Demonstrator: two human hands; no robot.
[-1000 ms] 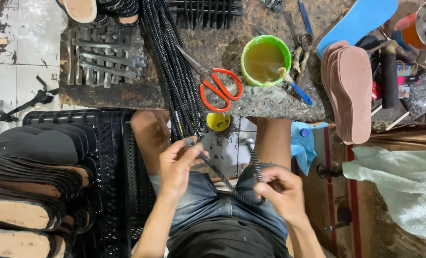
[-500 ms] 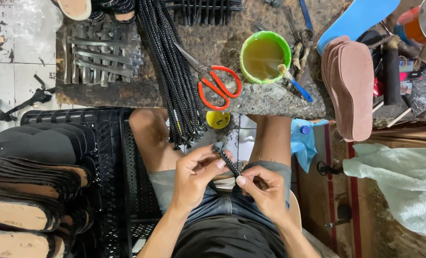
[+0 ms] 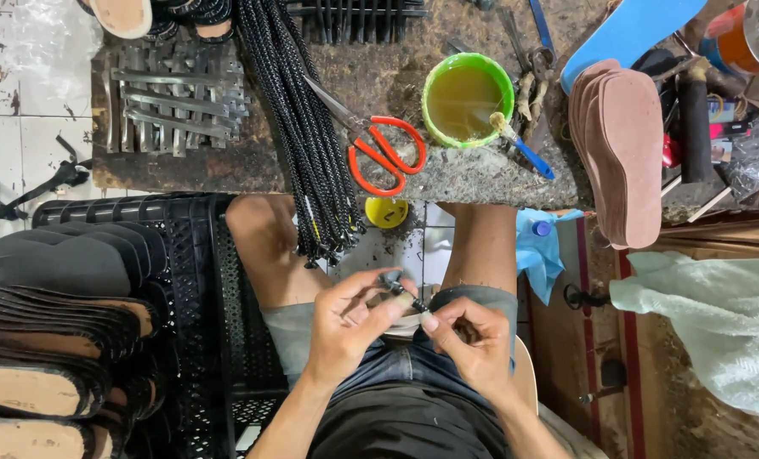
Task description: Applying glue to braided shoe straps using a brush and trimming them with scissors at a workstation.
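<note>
Left hand and right hand: your hands pinch a short black cord piece over your lap | cord bundle overhangs worktop edge, within reach.

Left hand and right hand pinch a short black strap piece together above the lap, below the strap bundle.

red scissors beside green glue cup, pink insoles.
</note>
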